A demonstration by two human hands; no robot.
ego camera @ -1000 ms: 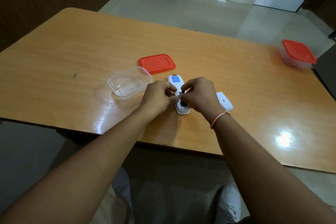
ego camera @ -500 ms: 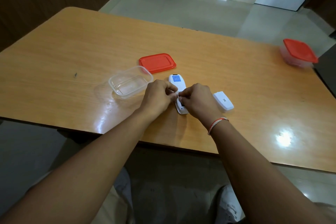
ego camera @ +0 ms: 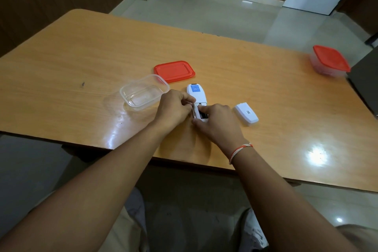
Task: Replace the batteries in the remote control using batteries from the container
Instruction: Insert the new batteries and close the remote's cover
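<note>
Face down on the glossy orange-brown wooden counter point(ego camera: 255, 80), near its front edge: white plastic remote control point(ego camera: 196, 96) with a blue label at its far end and the battery bay open at its near end. Left hand point(ego camera: 173, 108) curled against the remote's left side, fingers point(ego camera: 189, 99) bent tight on the edge of the bay; whether anything sits pinched inside them, cannot tell. Right hand point(ego camera: 219, 121) over the near end, index finger stretched out and pressing on a dark battery point(ego camera: 203, 114) in the bay, thumb low against the remote's near left corner. Just right of that hand, loose white battery cover point(ego camera: 246, 116) with a small printed code. Left of the remote, clear rectangular plastic container point(ego camera: 143, 92), open. Beyond it, flat red plastic lid point(ego camera: 174, 71). Far right, near the counter edge, second clear tub with a red lid on point(ego camera: 329, 61). On the right wrist, orange-and-white thread band point(ego camera: 239, 151).
</note>
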